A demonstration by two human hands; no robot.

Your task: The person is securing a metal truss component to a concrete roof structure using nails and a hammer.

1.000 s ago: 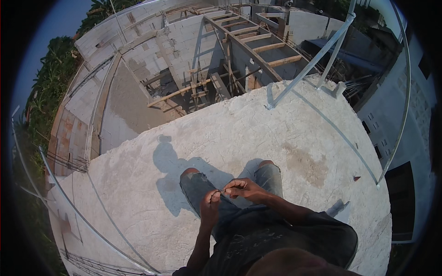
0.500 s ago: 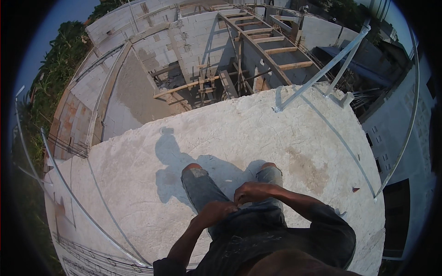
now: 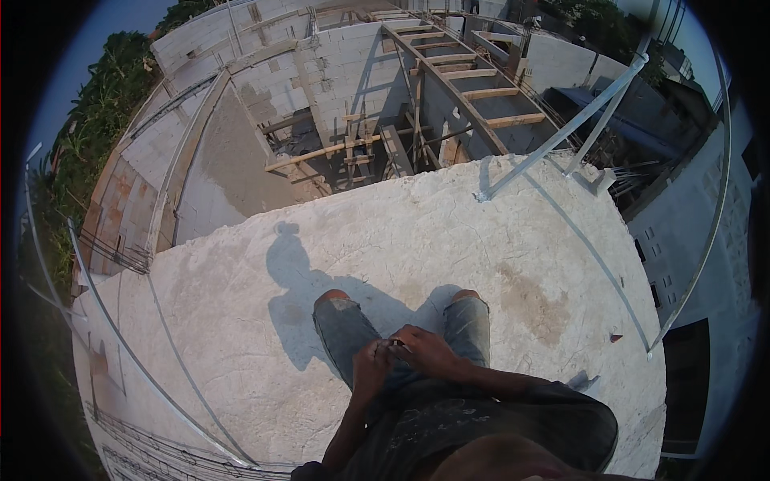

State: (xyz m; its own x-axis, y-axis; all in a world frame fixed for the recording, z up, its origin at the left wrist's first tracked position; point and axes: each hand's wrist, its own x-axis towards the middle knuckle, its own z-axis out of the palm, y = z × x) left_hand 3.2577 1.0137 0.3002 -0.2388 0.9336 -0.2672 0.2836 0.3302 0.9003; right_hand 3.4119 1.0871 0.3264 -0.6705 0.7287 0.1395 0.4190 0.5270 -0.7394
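My left hand (image 3: 372,365) and my right hand (image 3: 427,353) meet in front of my lap, above the denim shorts (image 3: 346,325) I wear. Both have bent fingers drawn together. Between the fingertips shows a small dark thing (image 3: 396,342), too small to name. The pale concrete slab (image 3: 385,240) lies under me, and my shadow falls across it.
The slab's far edge drops to an opening with a ladder-like wooden frame (image 3: 465,72) and timber props (image 3: 357,148). Metal struts (image 3: 561,128) rise at the right, with another metal strip (image 3: 144,365) at the left. A reddish fragment (image 3: 616,338) lies on the right.
Both hands have moved up and away from my waist, over the thighs, and their fingertips have come together around the small dark thing.
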